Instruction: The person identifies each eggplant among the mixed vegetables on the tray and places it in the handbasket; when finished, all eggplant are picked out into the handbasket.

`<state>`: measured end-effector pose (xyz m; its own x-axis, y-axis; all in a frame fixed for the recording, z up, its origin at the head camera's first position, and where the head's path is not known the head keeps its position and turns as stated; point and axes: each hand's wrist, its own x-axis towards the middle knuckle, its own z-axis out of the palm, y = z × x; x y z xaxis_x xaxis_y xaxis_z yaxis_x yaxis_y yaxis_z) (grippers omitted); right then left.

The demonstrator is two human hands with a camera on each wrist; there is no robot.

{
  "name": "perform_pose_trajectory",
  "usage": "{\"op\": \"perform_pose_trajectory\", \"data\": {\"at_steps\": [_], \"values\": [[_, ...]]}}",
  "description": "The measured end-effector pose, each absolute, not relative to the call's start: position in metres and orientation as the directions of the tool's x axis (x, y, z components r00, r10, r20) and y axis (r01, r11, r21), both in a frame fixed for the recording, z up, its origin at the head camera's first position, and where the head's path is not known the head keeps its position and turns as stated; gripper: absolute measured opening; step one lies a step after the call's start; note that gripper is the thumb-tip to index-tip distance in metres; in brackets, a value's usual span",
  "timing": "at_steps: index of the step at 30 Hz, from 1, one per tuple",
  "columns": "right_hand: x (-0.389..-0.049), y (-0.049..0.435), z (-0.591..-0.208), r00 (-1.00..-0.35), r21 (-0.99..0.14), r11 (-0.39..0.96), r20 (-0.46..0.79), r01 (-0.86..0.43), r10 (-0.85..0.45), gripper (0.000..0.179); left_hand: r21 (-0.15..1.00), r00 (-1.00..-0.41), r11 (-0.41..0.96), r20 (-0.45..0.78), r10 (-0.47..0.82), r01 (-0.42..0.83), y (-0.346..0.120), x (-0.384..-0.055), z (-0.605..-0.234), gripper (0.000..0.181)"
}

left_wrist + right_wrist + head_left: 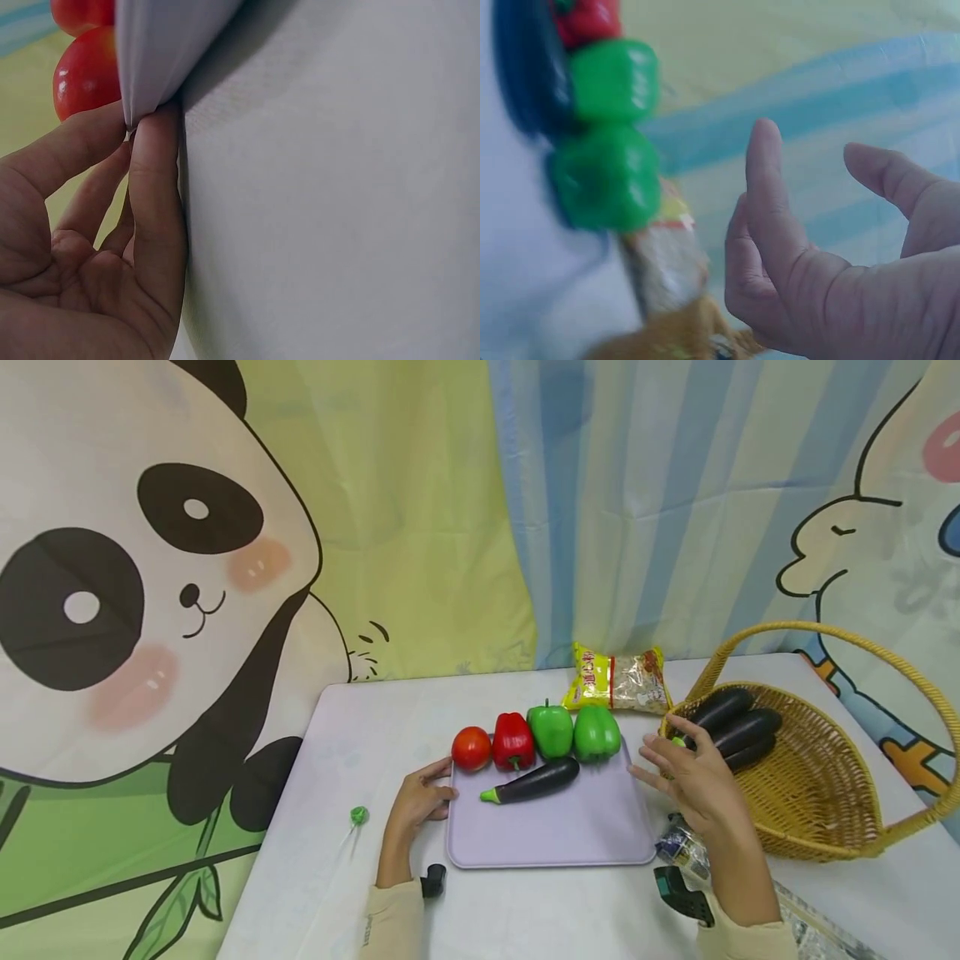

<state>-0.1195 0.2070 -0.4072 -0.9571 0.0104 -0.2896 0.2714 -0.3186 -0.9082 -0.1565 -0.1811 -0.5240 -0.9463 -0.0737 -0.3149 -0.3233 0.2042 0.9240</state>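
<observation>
At the left edge of the pale lilac tray, my left hand pinches the rim between thumb and fingers. The left wrist view shows the tray's edge between the fingertips. On the tray lie a tomato, a red bell pepper, two green bell peppers and an eggplant. My right hand, its fingers spread and holding nothing, is over the space between the tray and the wicker basket. Several eggplants lie in the basket, partly behind that hand.
A yellow snack-like bag lies behind the peppers. Clear-wrapped packets lie under and beside my right forearm. A green lollipop is on the white table to the left. The basket's tall handle arches over it.
</observation>
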Motion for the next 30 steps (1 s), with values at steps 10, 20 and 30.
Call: {"op": "perform_pose_trajectory", "data": {"at_steps": [10,20,30], "values": [[-0.105,0.149,-0.448,-0.929,-0.856,-0.391,-0.371,0.338,0.007,0.081,0.922,-0.945,0.205,-0.32,-0.07,-0.327,-0.181,-0.157,-0.522,0.063],[-0.108,0.119,-0.489,-0.896,-0.835,-0.405,-0.438,0.373,0.077,0.086,0.928,-0.95,0.204,-0.307,-0.064,-0.313,-0.18,-0.159,-0.523,0.063],[-0.109,0.098,-0.497,-0.895,-0.868,-0.354,-0.42,0.348,0.151,0.092,0.928,-0.949,0.199,-0.309,-0.066,-0.315,-0.18,-0.157,-0.524,0.064]]}}
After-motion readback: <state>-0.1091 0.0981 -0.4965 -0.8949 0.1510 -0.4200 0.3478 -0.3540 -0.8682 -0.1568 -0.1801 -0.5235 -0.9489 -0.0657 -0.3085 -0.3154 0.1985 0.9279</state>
